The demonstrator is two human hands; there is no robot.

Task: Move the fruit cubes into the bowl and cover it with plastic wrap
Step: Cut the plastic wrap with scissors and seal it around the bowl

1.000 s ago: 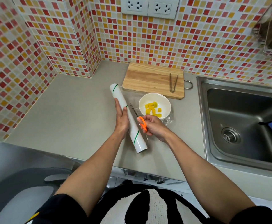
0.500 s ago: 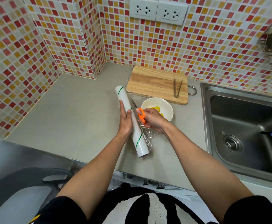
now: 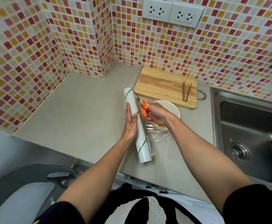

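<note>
The left hand (image 3: pixel 130 125) lies along the plastic wrap roll (image 3: pixel 136 125), fingers nearly straight against its left side with the thumb over the top, apparently pinning the roll so that it cannot turn or slide while the film is cut. The right hand (image 3: pixel 156 115) grips the orange-handled scissors (image 3: pixel 143 109), fingers curled through and round the loops; the blades point away from the person, running close beside the roll's far half, which suggests the cut is being made along the roll where the film leaves it. The roll lies on the countertop (image 3: pixel 77 120) at a slant, its near end by the front edge and its far end just short of the near-left corner of the cutting board (image 3: pixel 164 87).

The drawn-out sheet of plastic wrap (image 3: pixel 157 135) spreads rightward from the roll, crumpled on the countertop at the near side of the bowl (image 3: pixel 172 107); whether it already drapes the rim cannot be told. The bowl stands just right of the roll, close to the board's near edge, largely hidden by the right hand. The fruit cubes (image 3: pixel 160 126) show as a yellow patch inside it, below the wrist, so the transfer appears done and covering remains. Tongs (image 3: pixel 186 92) rest on the board's right end. The sink (image 3: pixel 251 126) adjoins the countertop's right edge.
</note>
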